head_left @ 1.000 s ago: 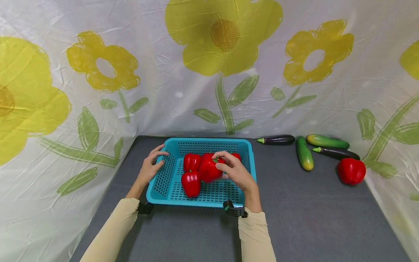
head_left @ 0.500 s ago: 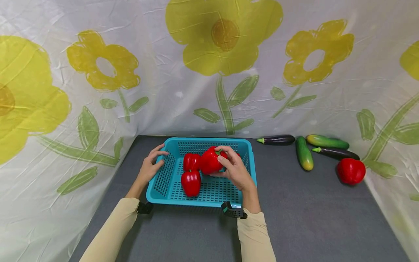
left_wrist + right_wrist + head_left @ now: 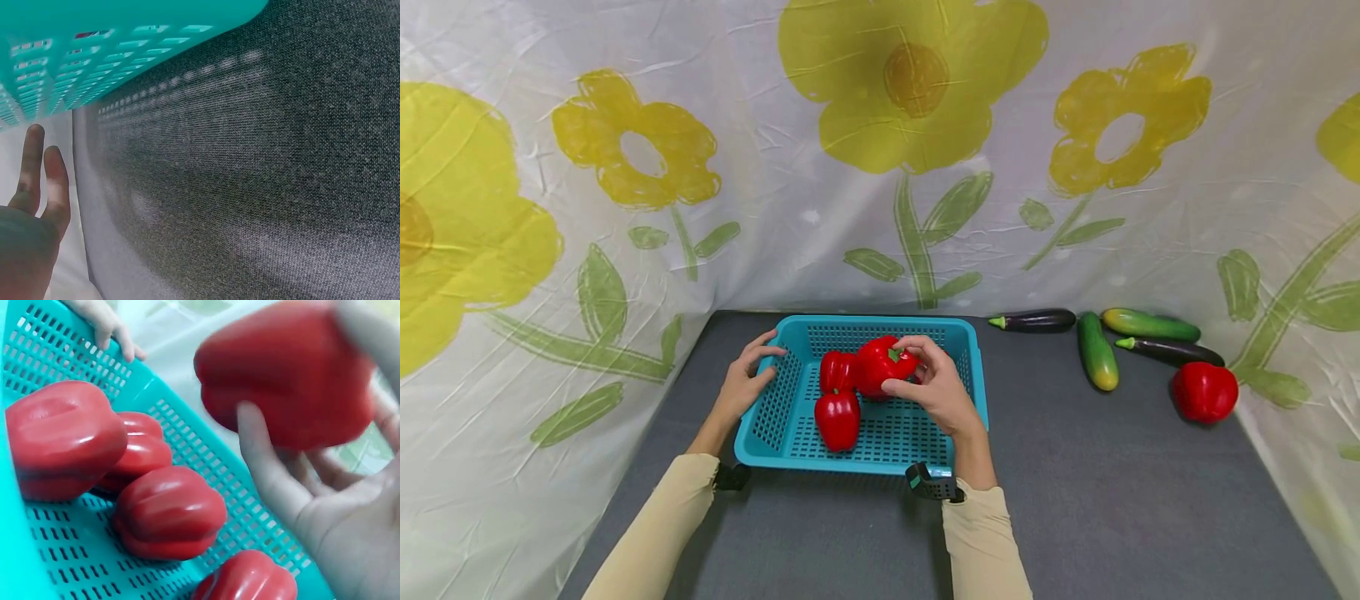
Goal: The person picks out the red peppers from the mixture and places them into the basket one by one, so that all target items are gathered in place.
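Note:
My right hand (image 3: pixel 943 392) grips a large red bell pepper (image 3: pixel 874 367) over the basket, thumb on its near side and fingers round the other. In the right wrist view this pepper (image 3: pixel 281 378) is lifted above several more red bell peppers in the basket. Two of those show in the head view: one pepper (image 3: pixel 835 372) behind, one pepper (image 3: pixel 837 423) nearer the front. My left hand (image 3: pixel 747 381) holds the left rim of the turquoise plastic basket (image 3: pixel 835 465), some fingers over it. Two straight fingers (image 3: pixel 57 181) show outside the wall in the left wrist view.
Right of the basket lie an eggplant (image 3: pixel 1033 321), a cucumber (image 3: pixel 1097 354), a second cucumber (image 3: pixel 1150 325), a second eggplant (image 3: pixel 1172 351) and a loose red bell pepper (image 3: pixel 1205 392) on the dark grey table (image 3: pixel 1075 500). A flower-printed curtain (image 3: pixel 760 250) hangs behind and at both sides.
My right hand has shifted the held pepper slightly toward the far side of the basket and turned it, bringing its green stem more toward the viewer. The left hand stays at the rim.

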A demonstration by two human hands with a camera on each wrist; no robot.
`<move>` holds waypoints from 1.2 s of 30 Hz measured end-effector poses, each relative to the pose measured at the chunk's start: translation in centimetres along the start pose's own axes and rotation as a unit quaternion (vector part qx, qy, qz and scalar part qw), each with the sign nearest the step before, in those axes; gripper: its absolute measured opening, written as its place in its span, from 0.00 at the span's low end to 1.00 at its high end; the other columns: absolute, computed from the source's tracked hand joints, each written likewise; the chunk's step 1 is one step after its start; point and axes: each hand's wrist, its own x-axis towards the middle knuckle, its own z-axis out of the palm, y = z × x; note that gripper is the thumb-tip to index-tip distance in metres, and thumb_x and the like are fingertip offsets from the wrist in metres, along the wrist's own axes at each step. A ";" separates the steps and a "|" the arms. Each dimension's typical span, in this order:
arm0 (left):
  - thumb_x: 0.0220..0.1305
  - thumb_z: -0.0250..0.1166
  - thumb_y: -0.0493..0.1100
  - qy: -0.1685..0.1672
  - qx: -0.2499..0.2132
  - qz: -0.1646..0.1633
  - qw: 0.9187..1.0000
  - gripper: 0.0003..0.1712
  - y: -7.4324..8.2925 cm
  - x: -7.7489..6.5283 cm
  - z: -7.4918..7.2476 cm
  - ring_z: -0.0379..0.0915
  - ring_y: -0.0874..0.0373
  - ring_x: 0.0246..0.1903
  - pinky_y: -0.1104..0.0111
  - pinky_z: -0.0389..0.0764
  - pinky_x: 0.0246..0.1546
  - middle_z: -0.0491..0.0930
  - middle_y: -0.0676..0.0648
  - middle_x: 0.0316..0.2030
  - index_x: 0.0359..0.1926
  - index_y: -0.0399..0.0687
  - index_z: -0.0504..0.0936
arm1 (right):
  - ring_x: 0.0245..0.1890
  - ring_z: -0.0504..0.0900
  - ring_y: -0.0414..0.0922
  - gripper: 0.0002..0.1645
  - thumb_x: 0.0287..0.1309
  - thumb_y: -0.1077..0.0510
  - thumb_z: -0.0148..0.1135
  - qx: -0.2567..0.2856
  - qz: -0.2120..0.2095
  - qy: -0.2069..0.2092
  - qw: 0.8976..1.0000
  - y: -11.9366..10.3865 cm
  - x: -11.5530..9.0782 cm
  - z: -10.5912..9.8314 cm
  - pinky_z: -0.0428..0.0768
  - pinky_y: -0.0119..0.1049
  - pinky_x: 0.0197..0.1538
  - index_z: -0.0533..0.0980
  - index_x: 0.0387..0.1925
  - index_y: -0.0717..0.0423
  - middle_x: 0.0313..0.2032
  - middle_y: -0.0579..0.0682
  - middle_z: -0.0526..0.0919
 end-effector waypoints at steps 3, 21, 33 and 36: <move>0.68 0.56 0.24 -0.001 0.000 -0.003 1.000 0.16 0.1 0.0 0.0 0.51 0.33 0.72 0.31 0.57 0.59 0.57 0.28 0.72 0.54 0.27 0.79 | 0.54 0.77 0.60 0.28 0.63 0.69 0.67 -0.017 0.014 0.005 1.000 -0.2 -0.1 -0.1 0.80 0.54 0.51 0.69 0.62 0.65 0.60 0.62 0.74; 0.67 0.56 0.25 0.001 0.007 -0.006 1.000 0.16 0.0 -0.2 0.0 0.52 0.34 0.72 0.32 0.57 0.59 0.59 0.31 0.73 0.54 0.30 0.80 | 0.61 0.71 0.61 0.29 0.70 0.62 0.60 0.023 0.001 0.037 0.999 -0.5 -0.1 0.0 0.80 0.56 0.51 0.63 0.69 0.58 0.65 0.62 0.68; 0.67 0.56 0.23 0.001 0.007 -0.003 1.000 0.17 0.0 -0.1 -0.1 0.52 0.33 0.71 0.30 0.57 0.58 0.59 0.32 0.73 0.54 0.29 0.80 | 0.59 0.73 0.59 0.33 0.63 0.65 0.69 -0.082 0.013 0.068 0.994 -0.7 -0.2 -0.5 0.82 0.51 0.49 0.71 0.68 0.50 0.63 0.55 0.71; 0.67 0.56 0.24 0.001 0.008 -0.005 1.000 0.16 0.1 0.0 0.0 0.52 0.33 0.71 0.30 0.56 0.59 0.59 0.32 0.73 0.55 0.30 0.80 | 0.58 0.74 0.58 0.32 0.62 0.63 0.70 -0.109 0.030 0.063 0.992 -0.7 -0.3 -0.6 0.82 0.50 0.48 0.72 0.67 0.50 0.64 0.53 0.68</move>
